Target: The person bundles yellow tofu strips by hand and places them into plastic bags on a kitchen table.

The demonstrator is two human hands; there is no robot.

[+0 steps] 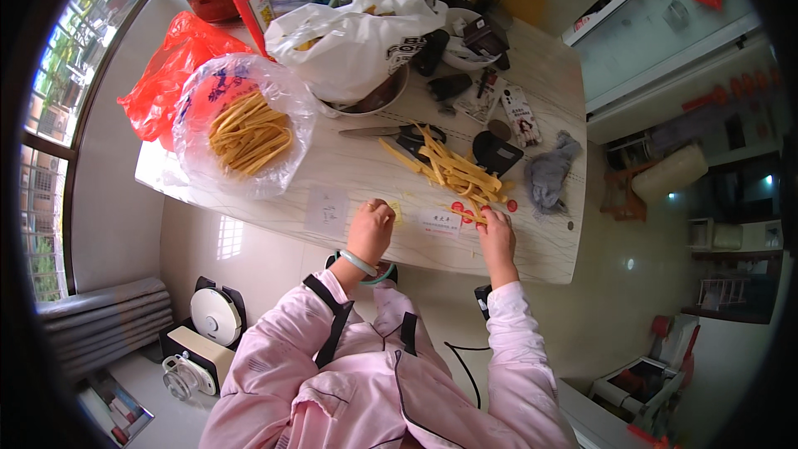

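My left hand is over the table's near edge, fingers curled in beside a small yellow paper slip. What may be between its fingertips is hidden. Farther right, my right hand has its fingertips closed at the near end of a thin yellow dried food strip. Beyond it lies a loose pile of yellow strips. Red round stickers and a printed white card lie by that hand. To the left, a clear plastic bag holds a larger heap of strips.
Scissors lie behind the pile, partly covered. A phone, a grey cloth and a black holder are at the right. White and red plastic bags crowd the back left. A cable trails across the floor.
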